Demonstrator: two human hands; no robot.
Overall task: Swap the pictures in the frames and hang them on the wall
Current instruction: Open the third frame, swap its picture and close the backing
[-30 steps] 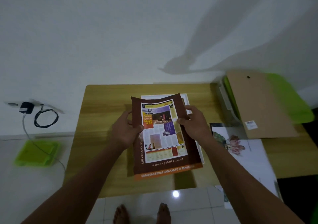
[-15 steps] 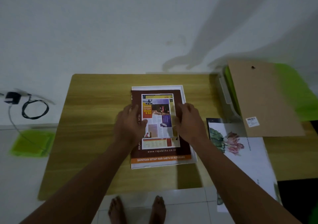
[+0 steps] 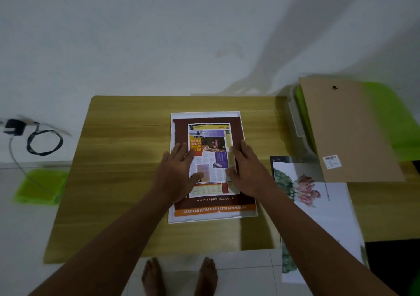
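Brown poster (image 3: 213, 201) now flat in white frame (image 3: 204, 113) | left hand (image 3: 176, 175), right hand (image 3: 246, 173) spread, pressing it

One surface (image 3: 118, 182) carries one white frame (image 3: 205, 114) holding one magazine page (image 3: 213, 202). Right of the frame lie one flower picture (image 3: 318, 204) and one cardboard board (image 3: 345, 132). Over the frame are two hands, the left hand (image 3: 176, 173) and the right hand (image 3: 248, 173).

Wooden table (image 3: 127, 182), light grain, long edge against the wall. White frame (image 3: 205, 113) flat at centre, a brown-bordered printed page (image 3: 213, 202) laid inside it. Flower picture (image 3: 318, 209) near the right edge, overhanging the near edge. Far right corner: clear container (image 3: 297, 125) with green lid; brown backing board (image 3: 345, 132) lies over it, its near edge overlapping the flower picture.
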